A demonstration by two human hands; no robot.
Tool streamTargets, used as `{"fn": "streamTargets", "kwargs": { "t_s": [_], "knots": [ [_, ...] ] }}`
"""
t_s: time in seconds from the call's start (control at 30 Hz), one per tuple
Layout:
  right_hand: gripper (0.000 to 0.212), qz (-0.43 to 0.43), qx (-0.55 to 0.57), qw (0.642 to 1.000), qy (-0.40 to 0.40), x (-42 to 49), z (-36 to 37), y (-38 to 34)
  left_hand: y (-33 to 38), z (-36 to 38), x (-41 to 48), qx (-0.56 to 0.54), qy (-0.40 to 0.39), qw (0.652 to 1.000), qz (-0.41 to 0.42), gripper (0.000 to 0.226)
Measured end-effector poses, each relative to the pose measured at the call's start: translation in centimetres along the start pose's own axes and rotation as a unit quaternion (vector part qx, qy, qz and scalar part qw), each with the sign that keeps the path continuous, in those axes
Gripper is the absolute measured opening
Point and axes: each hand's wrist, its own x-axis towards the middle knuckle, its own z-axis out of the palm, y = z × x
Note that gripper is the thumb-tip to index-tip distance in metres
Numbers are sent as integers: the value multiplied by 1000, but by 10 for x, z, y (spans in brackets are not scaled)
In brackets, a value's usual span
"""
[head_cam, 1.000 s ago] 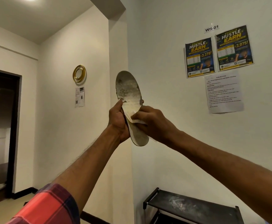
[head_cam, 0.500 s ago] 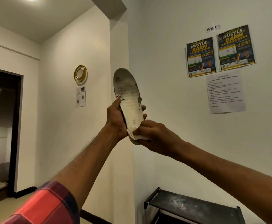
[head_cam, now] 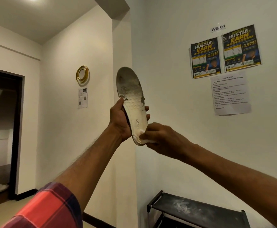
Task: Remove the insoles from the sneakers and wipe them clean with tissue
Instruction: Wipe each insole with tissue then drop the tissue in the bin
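A worn white insole [head_cam: 132, 97] is held upright in front of the wall, toe end up, grey and stained at the top. My left hand [head_cam: 120, 122] grips it from behind at its middle, thumb on the left edge and fingertips showing on the right edge. My right hand [head_cam: 160, 137] pinches a small white tissue [head_cam: 145, 140] against the heel end of the insole. No sneakers are in view.
A black shoe rack [head_cam: 198, 209] with a dusty top shelf stands against the wall at the lower right. Posters [head_cam: 224, 51] and a paper sheet hang on the right wall. A dark doorway [head_cam: 1, 129] opens at the left; pale footwear lies on its floor.
My right hand has slid the tissue down the insole from its middle to the heel end. The left hand keeps its grip, and the insole sits slightly lower.
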Motion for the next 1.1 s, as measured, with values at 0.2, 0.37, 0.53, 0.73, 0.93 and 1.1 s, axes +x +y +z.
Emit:
{"fn": "streamTargets", "kwargs": {
  "t_s": [0.2,0.37,0.53,0.73,0.93,1.1],
  "knots": [
    [27,-37,-104,993,-34,6,-9,18,-4,1,0,4,1,1000,1,69],
    [20,-80,-115,987,-83,16,-11,16,-3,4,1,-1,1,1000,-2,67],
    [16,4,-111,994,-5,32,-21,29,0,9,-1,-4,-11,1000,4,67],
    [15,52,-107,992,42,49,-40,30,-2,11,-1,15,-14,1000,0,60],
    [16,60,-128,987,73,57,-45,44,-4,16,-7,0,-38,999,-26,57],
    [19,7,-122,992,5,59,-45,33,-6,17,-7,-1,-57,998,-33,57]
  ]
}}
